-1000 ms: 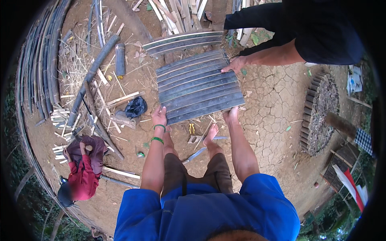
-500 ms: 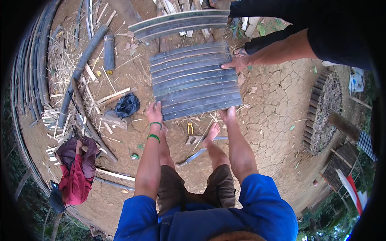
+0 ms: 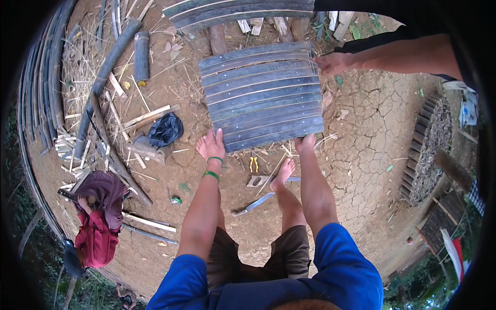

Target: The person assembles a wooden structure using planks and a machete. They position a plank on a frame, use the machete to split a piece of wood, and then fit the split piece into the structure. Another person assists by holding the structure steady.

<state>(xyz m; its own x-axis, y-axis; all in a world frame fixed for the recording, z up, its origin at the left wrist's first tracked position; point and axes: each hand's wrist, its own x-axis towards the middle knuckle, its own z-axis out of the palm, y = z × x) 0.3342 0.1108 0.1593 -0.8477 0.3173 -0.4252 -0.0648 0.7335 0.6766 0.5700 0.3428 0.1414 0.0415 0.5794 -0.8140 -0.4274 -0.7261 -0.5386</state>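
Observation:
A rectangular panel of dark bamboo slats, with pale gaps and small shiny nail heads, is held up in front of me. My left hand grips its near left corner, thumb lying along the edge. At the near right corner my right hand is closed on the edge, its fingers partly hidden beneath. Another person's hand touches the panel's right edge near the far corner. Just beyond stands a similar curved slatted surface.
Near my feet lie yellow-handled pliers, a handsaw and a long blade. A black plastic bag, bamboo poles and split sticks are on the left. A person in red crouches there. An edged soil bed is right.
The panel appears slightly farther right and up in view, and more level. The other person's hand has moved from its surface toward the far right corner. Both my hands keep their hold.

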